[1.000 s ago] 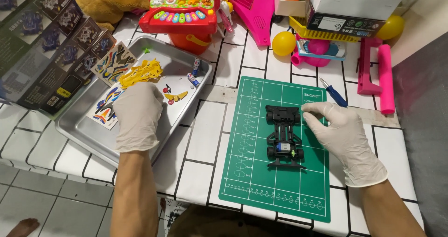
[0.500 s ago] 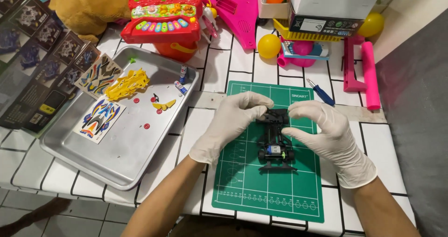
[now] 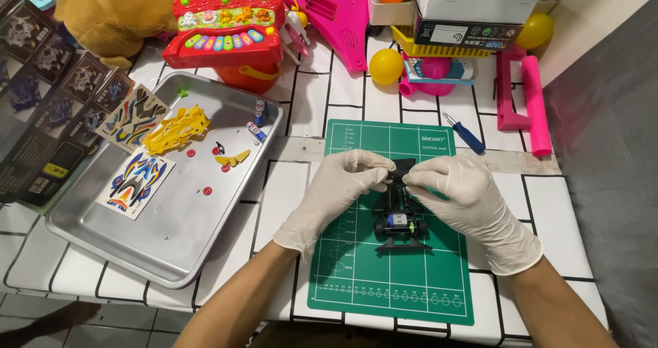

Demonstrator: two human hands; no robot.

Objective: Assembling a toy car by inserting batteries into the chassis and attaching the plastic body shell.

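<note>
1. The left hand (image 3: pixel 336 194) wears a thin, off-white disposable glove that fits closely over the fingers and palm
2. That glove ends in a loose cuff just past the wrist, where the material gathers into small wrinkles
3. The right hand (image 3: pixel 469 200) wears a matching off-white glove, creased across the back and the knuckles
4. Its cuff also stops a little beyond the wrist, with a slightly uneven, rolled edge
5. Both forearms are bare from the glove cuffs down to the lower edge of the view; no sleeve shows
6. No watch, band or ring shows on either arm
</note>
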